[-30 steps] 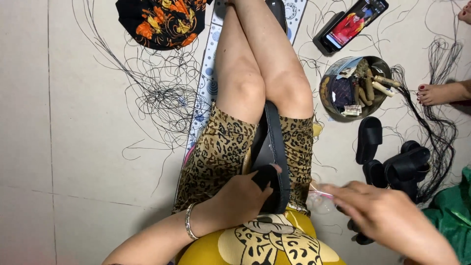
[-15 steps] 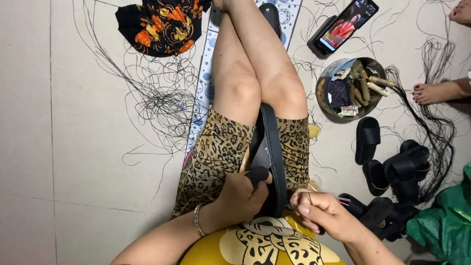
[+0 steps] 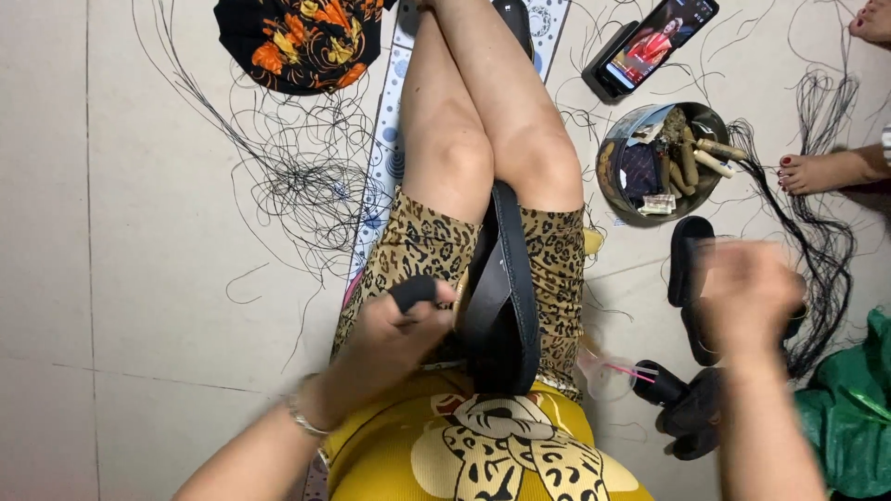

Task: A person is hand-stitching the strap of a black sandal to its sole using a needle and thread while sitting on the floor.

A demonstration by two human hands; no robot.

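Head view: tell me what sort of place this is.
Probably a home floor used for handwork: loose black threads strewn over the floor, a round tray of tools, and black sandals beside the seated person.

The left hand point(image 3: 394, 325) grips a small black piece point(image 3: 413, 291) against a long black clamp point(image 3: 501, 297) lying between the leopard-print thighs. At three o'clock, the blurred right hand point(image 3: 750, 292) hangs raised over black sandals point(image 3: 691, 264), a round tray point(image 3: 661, 162) beyond at one o'clock.

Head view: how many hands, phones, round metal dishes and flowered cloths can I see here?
Hands: 2, left hand, right hand
Phone: 1
Round metal dish: 1
Black flowered cloth: 1
Total: 5
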